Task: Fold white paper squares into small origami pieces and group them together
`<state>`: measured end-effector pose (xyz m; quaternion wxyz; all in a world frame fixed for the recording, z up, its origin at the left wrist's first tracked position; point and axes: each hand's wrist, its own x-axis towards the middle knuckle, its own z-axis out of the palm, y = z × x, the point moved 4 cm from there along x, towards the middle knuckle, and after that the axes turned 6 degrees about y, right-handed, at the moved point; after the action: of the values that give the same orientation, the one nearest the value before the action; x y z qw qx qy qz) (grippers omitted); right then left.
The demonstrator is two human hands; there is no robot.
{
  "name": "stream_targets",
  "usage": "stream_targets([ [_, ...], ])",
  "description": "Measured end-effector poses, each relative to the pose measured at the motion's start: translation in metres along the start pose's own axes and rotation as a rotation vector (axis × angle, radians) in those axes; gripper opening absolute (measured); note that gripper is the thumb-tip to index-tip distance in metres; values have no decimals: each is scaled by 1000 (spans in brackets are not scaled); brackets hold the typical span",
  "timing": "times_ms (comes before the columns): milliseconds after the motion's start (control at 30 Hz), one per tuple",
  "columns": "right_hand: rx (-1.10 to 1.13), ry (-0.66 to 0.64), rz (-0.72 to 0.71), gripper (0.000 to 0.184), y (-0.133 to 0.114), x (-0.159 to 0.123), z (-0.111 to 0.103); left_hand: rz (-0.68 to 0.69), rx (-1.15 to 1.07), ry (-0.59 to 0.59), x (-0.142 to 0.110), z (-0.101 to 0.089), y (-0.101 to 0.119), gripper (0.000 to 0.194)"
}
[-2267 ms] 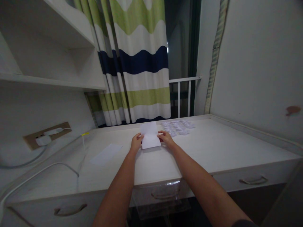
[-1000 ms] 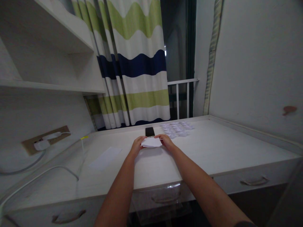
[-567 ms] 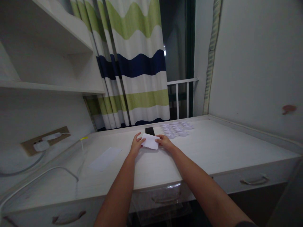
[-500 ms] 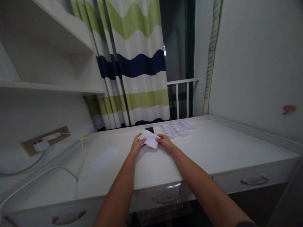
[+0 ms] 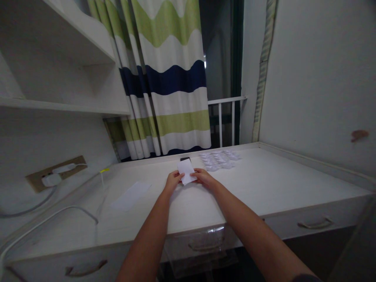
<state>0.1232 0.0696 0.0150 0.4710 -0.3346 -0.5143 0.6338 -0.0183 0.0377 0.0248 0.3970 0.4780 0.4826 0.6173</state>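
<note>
A small piece of white paper (image 5: 186,169), seemingly folded, is held up above the desk between both hands. My left hand (image 5: 173,181) grips its left edge, thumb on the near face. On the opposite edge, my right hand (image 5: 203,177) pinches it the same way. Just behind the paper lies a dark flat object (image 5: 185,159), mostly covered from sight. Several folded white paper pieces (image 5: 219,159) sit in rows to the right of it. Flat on the desk to the left is a white paper sheet (image 5: 131,196).
The white desk (image 5: 293,180) has drawers with handles (image 5: 316,223) along its front. A white cable (image 5: 70,208) runs over its left side, near a wall socket with plugs (image 5: 51,179). Shelves (image 5: 64,105) overhang the left; a striped curtain (image 5: 176,125) hangs behind.
The paper in my hands has turned from a slanted, wide position to a more upright, narrower one. My hands have come slightly closer together.
</note>
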Motion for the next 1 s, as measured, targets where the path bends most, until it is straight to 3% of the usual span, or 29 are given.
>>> stream_targets([
  [167,-39,66,-76,23,-7,0,-5,19,30,-31,1,1,-3,35],
  [433,-34,51,-112,23,-5,0,-4,-17,-12,-42,-2,1,-4,33],
  [1000,-21,53,-84,23,-5,-1,-4,-43,11,-50,0,2,-6,35],
])
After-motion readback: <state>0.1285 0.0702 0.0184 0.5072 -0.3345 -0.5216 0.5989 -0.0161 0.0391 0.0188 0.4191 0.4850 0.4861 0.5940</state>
